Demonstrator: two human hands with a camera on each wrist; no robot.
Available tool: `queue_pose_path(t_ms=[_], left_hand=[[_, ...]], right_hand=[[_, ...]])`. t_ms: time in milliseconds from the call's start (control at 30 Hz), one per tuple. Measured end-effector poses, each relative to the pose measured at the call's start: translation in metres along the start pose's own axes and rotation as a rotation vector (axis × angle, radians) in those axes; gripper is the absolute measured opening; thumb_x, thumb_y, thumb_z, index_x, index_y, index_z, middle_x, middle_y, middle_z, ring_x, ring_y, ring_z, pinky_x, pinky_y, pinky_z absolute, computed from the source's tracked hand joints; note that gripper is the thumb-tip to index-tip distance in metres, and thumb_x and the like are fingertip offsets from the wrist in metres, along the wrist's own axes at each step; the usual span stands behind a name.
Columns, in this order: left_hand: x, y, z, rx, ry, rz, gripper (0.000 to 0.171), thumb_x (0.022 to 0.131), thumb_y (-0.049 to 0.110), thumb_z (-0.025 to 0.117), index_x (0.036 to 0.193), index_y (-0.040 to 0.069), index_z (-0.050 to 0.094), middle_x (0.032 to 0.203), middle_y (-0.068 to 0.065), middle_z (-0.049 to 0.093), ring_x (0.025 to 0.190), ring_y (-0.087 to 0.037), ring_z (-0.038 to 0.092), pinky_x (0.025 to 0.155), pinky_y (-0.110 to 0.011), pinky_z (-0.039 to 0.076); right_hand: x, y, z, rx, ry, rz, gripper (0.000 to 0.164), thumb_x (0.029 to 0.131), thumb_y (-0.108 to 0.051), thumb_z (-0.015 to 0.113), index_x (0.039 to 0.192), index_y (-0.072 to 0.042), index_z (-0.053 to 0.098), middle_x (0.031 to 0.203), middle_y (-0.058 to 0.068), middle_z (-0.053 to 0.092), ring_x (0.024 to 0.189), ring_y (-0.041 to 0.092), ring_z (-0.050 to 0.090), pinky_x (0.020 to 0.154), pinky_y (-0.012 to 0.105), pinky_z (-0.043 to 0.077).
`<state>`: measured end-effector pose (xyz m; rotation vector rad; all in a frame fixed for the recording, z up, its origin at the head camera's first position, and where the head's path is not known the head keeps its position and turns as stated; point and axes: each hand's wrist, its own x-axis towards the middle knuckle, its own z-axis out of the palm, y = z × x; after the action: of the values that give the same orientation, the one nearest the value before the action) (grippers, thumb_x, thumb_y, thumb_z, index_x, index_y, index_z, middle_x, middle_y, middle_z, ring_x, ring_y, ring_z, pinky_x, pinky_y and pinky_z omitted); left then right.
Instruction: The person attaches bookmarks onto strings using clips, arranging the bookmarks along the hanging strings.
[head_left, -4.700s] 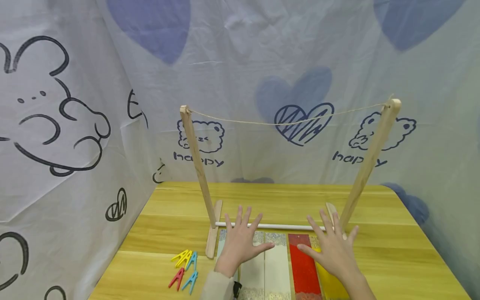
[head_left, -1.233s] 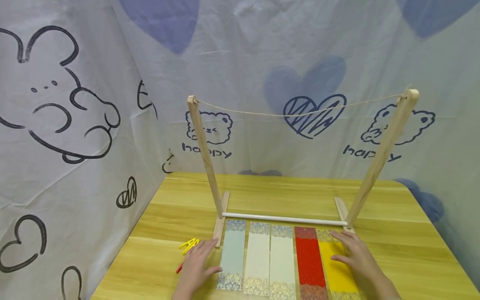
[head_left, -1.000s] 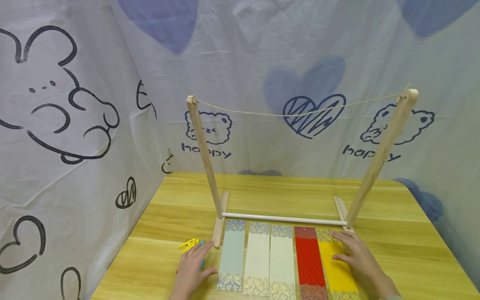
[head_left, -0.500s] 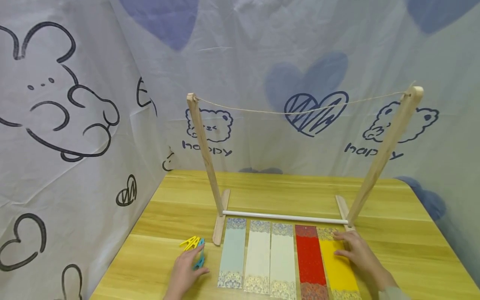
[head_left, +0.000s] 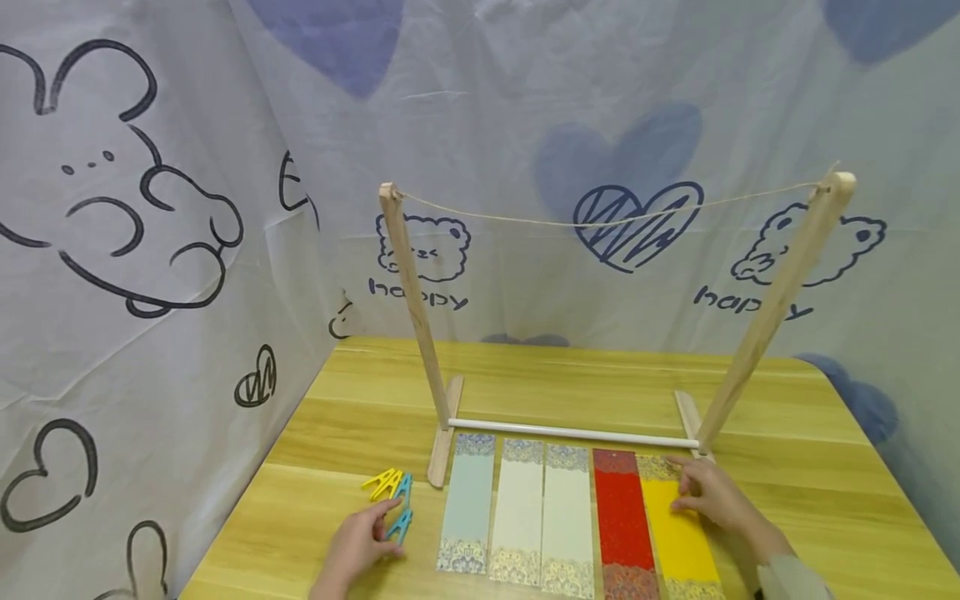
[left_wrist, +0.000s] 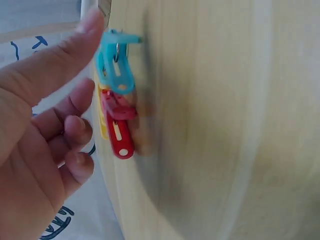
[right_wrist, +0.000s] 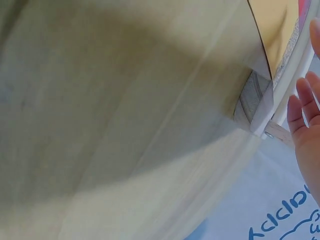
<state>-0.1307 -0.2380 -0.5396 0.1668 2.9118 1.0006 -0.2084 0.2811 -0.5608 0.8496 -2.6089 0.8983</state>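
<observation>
Left hand [head_left: 356,537] nearer the clothespins. Lower blue clothespin [head_left: 406,519] lies on desk [head_left: 300,517], just right of that hand's fingertips, long axis pointing away and slightly rightward. Left fingers loosely bent, apart from thumb, holding nothing; contact unclear. Red clothespin [left_wrist: 122,142] close by. Right hand [head_left: 712,496] at far end of yellow strip [head_left: 678,533], thumb and forefinger apart; contact cannot be told.

"happy" [head_left: 731,300] twice on backdrop cloth [head_left: 495,75]; near left fold, possibly "E" [head_left: 290,178].
</observation>
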Motion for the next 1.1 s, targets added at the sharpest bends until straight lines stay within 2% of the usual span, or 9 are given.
queue_pose_path(t_ms=[133, 267, 500, 733, 800, 867, 933, 1033, 1100], left_hand=[[0.002, -0.002, -0.004, 0.048, 0.000, -0.009, 0.066, 0.054, 0.017, 0.083, 0.115, 0.005, 0.060, 0.065, 0.003, 0.043, 0.057, -0.009, 0.036, 0.048, -0.023, 0.030], [0.003, -0.002, -0.006, 0.066, -0.002, -0.032, 0.066, 0.054, 0.013, 0.083, 0.115, 0.004, 0.059, 0.069, 0.004, 0.045, 0.060, -0.009, 0.038, 0.051, -0.024, 0.031], [0.002, 0.000, -0.004, 0.059, -0.025, -0.039, 0.066, 0.056, 0.013, 0.082, 0.117, 0.004, 0.057, 0.064, 0.007, 0.048, 0.056, -0.007, 0.041, 0.050, -0.024, 0.034], [0.003, -0.003, -0.001, -0.026, -0.108, -0.013, 0.077, 0.056, 0.014, 0.081, 0.126, 0.004, 0.050, 0.059, 0.009, 0.050, 0.052, -0.007, 0.045, 0.048, -0.024, 0.037], [0.003, -0.003, 0.000, -0.029, -0.122, -0.008, 0.078, 0.056, 0.015, 0.081, 0.127, 0.004, 0.049, 0.058, 0.009, 0.049, 0.052, -0.007, 0.045, 0.047, -0.024, 0.037], [0.004, -0.003, 0.000, -0.025, -0.131, -0.012, 0.079, 0.056, 0.016, 0.082, 0.126, 0.003, 0.049, 0.059, 0.008, 0.049, 0.051, -0.008, 0.045, 0.046, -0.024, 0.036], [0.004, -0.003, 0.000, -0.018, -0.139, -0.024, 0.079, 0.056, 0.016, 0.082, 0.126, 0.001, 0.049, 0.059, 0.008, 0.048, 0.051, -0.008, 0.044, 0.046, -0.024, 0.035], [0.005, -0.004, 0.000, -0.006, -0.154, -0.039, 0.078, 0.056, 0.017, 0.082, 0.125, 0.001, 0.050, 0.058, 0.007, 0.048, 0.051, -0.008, 0.043, 0.045, -0.023, 0.035], [0.005, -0.005, 0.000, -0.004, -0.161, -0.041, 0.079, 0.055, 0.016, 0.082, 0.125, 0.000, 0.050, 0.058, 0.007, 0.048, 0.051, -0.008, 0.043, 0.045, -0.024, 0.035]], right_hand=[[0.002, 0.001, 0.000, 0.026, -0.037, 0.031, 0.038, 0.054, -0.011, 0.081, 0.060, -0.019, 0.045, 0.108, 0.024, 0.057, 0.094, 0.041, 0.051, 0.081, 0.055, 0.035], [0.002, 0.003, -0.001, 0.058, -0.070, 0.054, 0.037, 0.055, -0.011, 0.081, 0.060, -0.019, 0.045, 0.110, 0.027, 0.055, 0.097, 0.046, 0.048, 0.083, 0.062, 0.030], [0.003, 0.008, -0.001, 0.064, -0.132, 0.108, 0.035, 0.058, -0.010, 0.080, 0.061, -0.019, 0.046, 0.115, 0.030, 0.051, 0.101, 0.049, 0.045, 0.085, 0.062, 0.030], [0.005, 0.011, -0.002, 0.066, -0.182, 0.127, 0.033, 0.060, -0.008, 0.079, 0.062, -0.016, 0.047, 0.117, 0.033, 0.047, 0.104, 0.051, 0.043, 0.086, 0.063, 0.030], [0.007, 0.011, -0.003, 0.073, -0.205, 0.122, 0.030, 0.062, -0.009, 0.078, 0.063, -0.013, 0.048, 0.108, 0.028, 0.054, 0.103, 0.048, 0.044, 0.086, 0.061, 0.032], [0.008, 0.012, -0.003, 0.085, -0.223, 0.123, 0.024, 0.062, -0.009, 0.078, 0.076, -0.005, 0.058, 0.092, 0.018, 0.059, 0.093, 0.039, 0.051, 0.083, 0.053, 0.038], [0.010, 0.013, -0.004, 0.086, -0.238, 0.119, 0.025, 0.063, -0.010, 0.077, 0.078, -0.002, 0.059, 0.089, 0.014, 0.058, 0.090, 0.035, 0.051, 0.081, 0.047, 0.040], [0.011, 0.015, -0.005, 0.097, -0.248, 0.123, 0.026, 0.062, -0.009, 0.078, 0.079, -0.002, 0.059, 0.097, 0.021, 0.057, 0.085, 0.031, 0.051, 0.075, 0.038, 0.042], [0.011, 0.016, -0.005, 0.105, -0.250, 0.121, 0.025, 0.062, -0.009, 0.078, 0.070, -0.005, 0.054, 0.106, 0.028, 0.053, 0.091, 0.033, 0.051, 0.076, 0.034, 0.042]])
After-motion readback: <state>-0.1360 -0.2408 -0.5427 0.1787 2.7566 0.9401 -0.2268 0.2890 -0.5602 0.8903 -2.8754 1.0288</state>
